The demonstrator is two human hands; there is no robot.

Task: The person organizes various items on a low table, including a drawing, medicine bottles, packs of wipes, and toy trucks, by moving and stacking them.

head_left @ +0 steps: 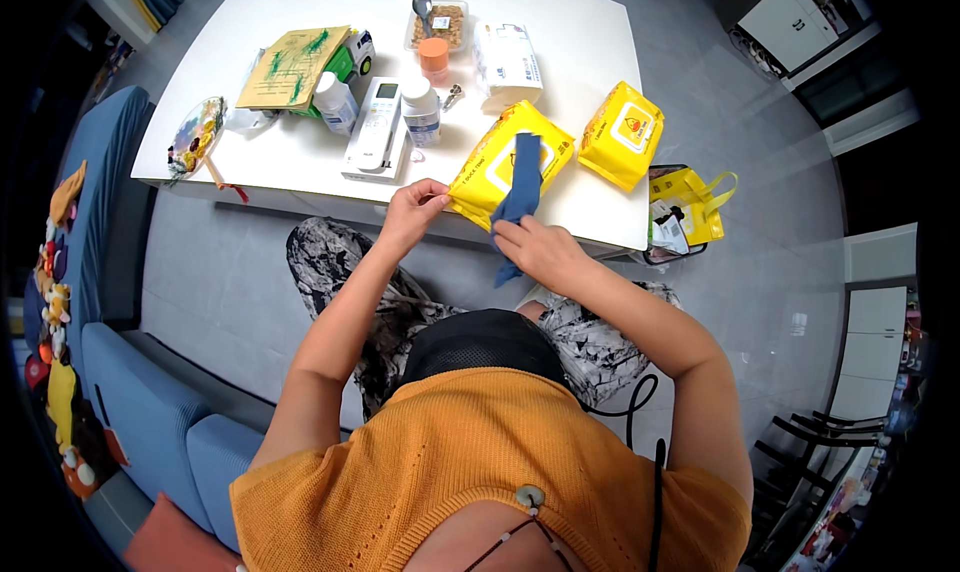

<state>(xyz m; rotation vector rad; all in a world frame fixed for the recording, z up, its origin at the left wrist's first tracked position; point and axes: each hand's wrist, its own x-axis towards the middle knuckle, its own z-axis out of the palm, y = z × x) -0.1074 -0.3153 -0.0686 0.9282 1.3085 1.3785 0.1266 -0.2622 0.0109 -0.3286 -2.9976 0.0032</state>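
The left hand [412, 209] pinches the near-left corner of a yellow wipes pack [508, 164] that lies at the near edge of the white desk [300, 157]. The right hand [537, 249] is closed around the lower part of a dark blue cloth strip [520, 194], which is draped up over the pack's face.

From the head view, the strip runs long and narrow, almost straight near to far with a slight lean to the right. Its far end rests on the pack and its near end hangs below the desk edge, past the right hand. The pack's own long axis lies slantwise, from near-left up to far-right.

The risk I see is the pack's place: its near corner juts past the desk edge, so a pull on that corner could tip it off toward the lap. The strip is held only at its lower part, so its upper end could slide off the slick wrapper. A second yellow pack [622, 132] lies just right of it, and a white remote [376, 127] and a small bottle [421, 112] stand close on the left. A wide sweep could knock them.
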